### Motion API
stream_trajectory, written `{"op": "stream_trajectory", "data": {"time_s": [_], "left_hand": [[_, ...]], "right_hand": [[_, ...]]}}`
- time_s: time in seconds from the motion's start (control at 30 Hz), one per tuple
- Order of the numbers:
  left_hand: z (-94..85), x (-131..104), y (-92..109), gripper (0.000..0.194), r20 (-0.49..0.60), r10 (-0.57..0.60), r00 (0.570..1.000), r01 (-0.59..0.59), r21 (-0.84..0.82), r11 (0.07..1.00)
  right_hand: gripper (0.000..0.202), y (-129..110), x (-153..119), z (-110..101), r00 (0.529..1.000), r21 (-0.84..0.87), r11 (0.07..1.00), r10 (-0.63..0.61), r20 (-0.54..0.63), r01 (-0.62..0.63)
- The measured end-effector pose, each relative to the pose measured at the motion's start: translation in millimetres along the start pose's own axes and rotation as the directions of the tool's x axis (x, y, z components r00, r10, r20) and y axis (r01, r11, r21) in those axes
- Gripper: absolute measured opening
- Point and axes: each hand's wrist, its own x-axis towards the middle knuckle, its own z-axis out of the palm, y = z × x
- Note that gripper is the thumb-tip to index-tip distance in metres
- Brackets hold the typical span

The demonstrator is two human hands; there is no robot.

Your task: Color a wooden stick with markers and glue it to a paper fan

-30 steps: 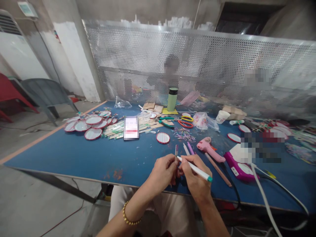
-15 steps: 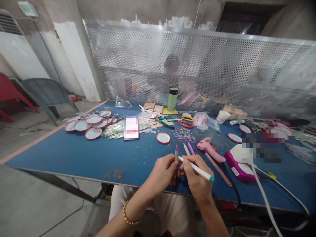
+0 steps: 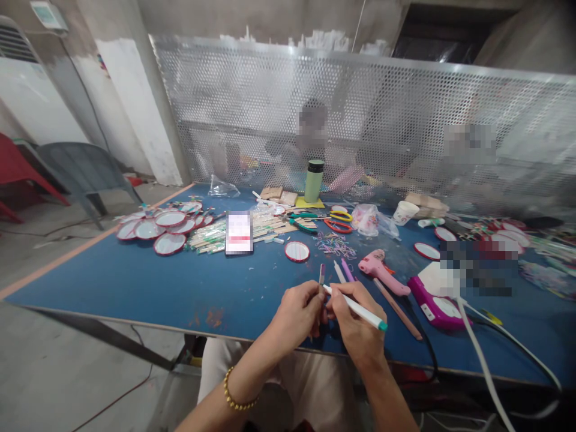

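Observation:
Near the front edge of the table, my left hand [image 3: 294, 311] is closed round a thin stick with a purple end [image 3: 322, 273], which points up and away from me. My right hand [image 3: 362, 339] grips a white marker with a green end [image 3: 363, 312] like a pen. The marker's tip comes close to the stick beside my left fingers; whether they touch I cannot tell. The lower part of the stick is hidden by my fingers. Just beyond the hands lie a purple pen [image 3: 347, 270] and a white pen [image 3: 339, 272].
A pink glue gun [image 3: 382, 273] and a purple-and-white box with cables [image 3: 434, 303] lie right. Further back are a round mirror [image 3: 297, 251], a phone [image 3: 239, 233], pliers [image 3: 306, 224], a green bottle [image 3: 314, 183] and a paper cup [image 3: 405, 212]. Round red-rimmed pieces [image 3: 170, 243] pile up left.
The marker and my right hand have shifted very slightly left. Otherwise my hands hold the same things in the same place.

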Motion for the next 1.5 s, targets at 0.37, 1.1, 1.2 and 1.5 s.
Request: {"op": "stream_trajectory", "data": {"time_s": [0.37,1.1,1.2,1.5], "left_hand": [[0.0,0.2,0.0,0.027,0.002,-0.009,1.0,0.009,-0.017,1.0],[-0.3,1.0,-1.0,0.028,0.008,-0.005,1.0,0.005,-0.027,1.0],[-0.5,1.5,-0.5,0.028,0.008,-0.011,1.0,0.011,-0.026,1.0],[0.0,2.4,-2.6,0.029,0.0,-0.014,1.0,0.014,-0.039,0.999]], "right_hand": [[0.016,4.5,-3.0,-0.9,1.0,0.031,0.999,0.018,-0.013,-0.018],[0.016,5.3,-2.4,0.6,1.0,0.025,1.0,-0.005,-0.018,0.005],[0.015,5.9,-2.8,0.9,1.0,0.038,0.999,0.009,-0.019,-0.009],[0.015,5.3,-3.7,1.7,0.997,0.102,0.993,0.059,-0.043,-0.054]]}}
